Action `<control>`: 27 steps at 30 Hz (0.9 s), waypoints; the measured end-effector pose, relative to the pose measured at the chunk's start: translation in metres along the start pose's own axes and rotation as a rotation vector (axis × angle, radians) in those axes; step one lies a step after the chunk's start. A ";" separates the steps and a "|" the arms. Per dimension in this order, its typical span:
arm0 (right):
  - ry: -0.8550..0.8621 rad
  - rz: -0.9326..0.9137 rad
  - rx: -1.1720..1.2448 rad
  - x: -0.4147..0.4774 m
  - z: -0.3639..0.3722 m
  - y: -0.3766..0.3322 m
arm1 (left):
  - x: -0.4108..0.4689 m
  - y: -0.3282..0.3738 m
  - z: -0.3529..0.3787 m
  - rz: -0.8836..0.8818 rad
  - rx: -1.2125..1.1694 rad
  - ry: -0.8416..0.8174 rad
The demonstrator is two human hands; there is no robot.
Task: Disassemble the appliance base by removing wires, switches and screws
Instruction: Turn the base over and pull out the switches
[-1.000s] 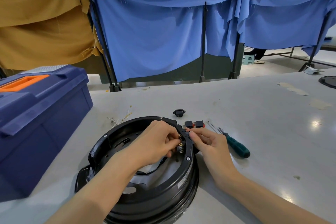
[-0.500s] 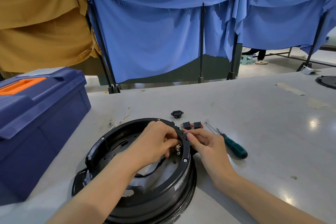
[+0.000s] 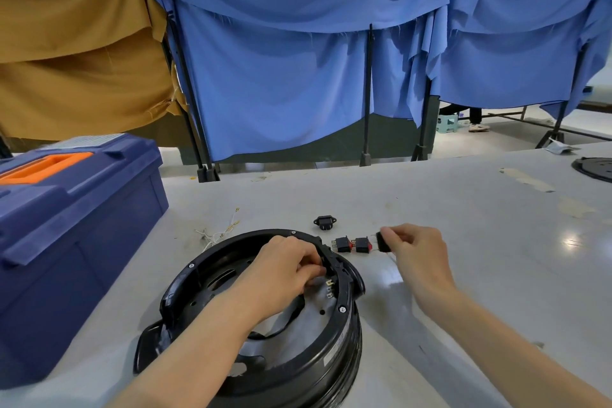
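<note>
The round black appliance base lies open side up on the grey table. My left hand reaches inside it, with fingers curled on the inner wall of the rim at the right. Just below them, switch terminals show brass tabs still seated in the rim. My right hand is out over the table and pinches a black switch. It holds that switch beside two red and black switches that lie in a row. A black power socket lies behind them.
Loose pale wires lie on the table behind the base. A dark blue toolbox with an orange handle stands at the left. Another black disc sits at the far right edge. Blue and tan cloths hang on frames behind the table.
My right hand has pulled away from the rim with a black switch and moved right, to the row of loose switches. It now covers the screwdriver. My left hand stays at the rim.
</note>
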State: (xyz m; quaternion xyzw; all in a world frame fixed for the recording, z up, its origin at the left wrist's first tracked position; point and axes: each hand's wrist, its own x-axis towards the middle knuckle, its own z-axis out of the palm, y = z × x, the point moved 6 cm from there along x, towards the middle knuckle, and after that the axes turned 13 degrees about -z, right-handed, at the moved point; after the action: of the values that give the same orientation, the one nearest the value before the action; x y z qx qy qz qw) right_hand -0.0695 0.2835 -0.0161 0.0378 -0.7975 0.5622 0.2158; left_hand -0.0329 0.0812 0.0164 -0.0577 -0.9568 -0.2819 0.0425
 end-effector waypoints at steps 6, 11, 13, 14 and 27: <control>-0.080 0.060 -0.267 0.024 0.006 0.011 | 0.002 -0.001 0.003 0.018 0.024 0.003; -0.118 0.039 -0.403 0.041 0.018 0.007 | 0.003 0.000 0.003 0.037 0.070 0.019; -0.129 0.043 -0.423 0.043 0.021 0.006 | 0.003 0.001 0.004 0.046 0.078 0.020; -0.127 0.042 -0.422 0.044 0.022 0.007 | 0.003 0.001 0.003 0.050 0.081 0.020; -0.175 -0.024 -0.340 0.015 0.047 -0.003 | -0.001 0.003 0.002 0.079 0.105 0.040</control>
State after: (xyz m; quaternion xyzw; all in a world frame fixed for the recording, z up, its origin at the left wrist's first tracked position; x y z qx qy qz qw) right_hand -0.0962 0.2427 -0.0207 0.0588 -0.8963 0.4111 0.1556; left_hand -0.0320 0.0843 0.0162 -0.0877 -0.9662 -0.2305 0.0756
